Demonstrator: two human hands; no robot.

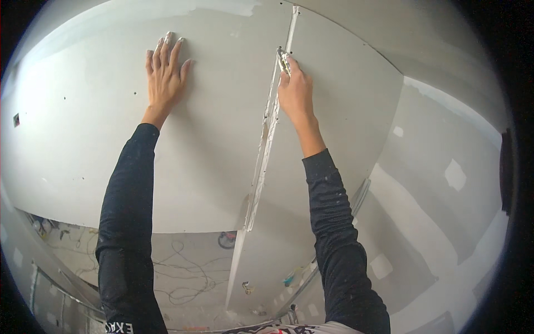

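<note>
My left hand lies flat with fingers spread on a large white drywall panel; pale smears mark its fingertips. Farther right, my right hand is closed around a utility knife, its tip against the panel's right edge. Along that edge runs a long seam with ragged, torn white paper and crumbled edges. A second drywall panel lies on the seam's right side. My fingers cover most of the knife's handle.
Below the left panel's lower edge, loose cables lie on a dusty floor. A metal profile leans near the right wall, which has patches of filler. A small square cutout is at the panel's far left.
</note>
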